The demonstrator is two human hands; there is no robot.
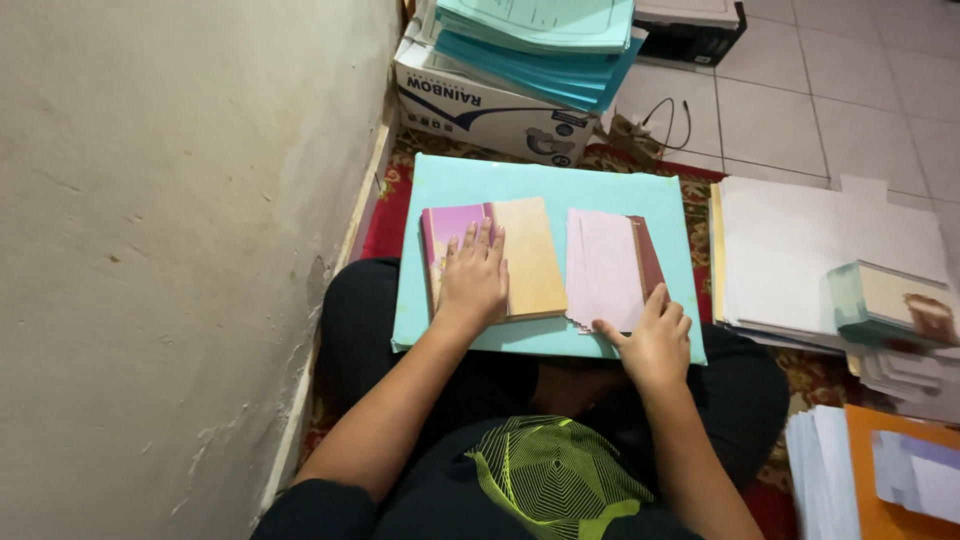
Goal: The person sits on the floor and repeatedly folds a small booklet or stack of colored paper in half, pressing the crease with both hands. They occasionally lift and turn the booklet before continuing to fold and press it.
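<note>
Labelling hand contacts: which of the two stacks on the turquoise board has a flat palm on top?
The pink-and-tan stack, under the left hand. The pale pink stack is only touched at its near edge by the right hand.

On the lap lies a board (pixel 450 180); a booklet (pixel 530 255) lies on its left, a paper stack (pixel 605 270) right, a cardboard box (pixel 480 105) behind.
</note>
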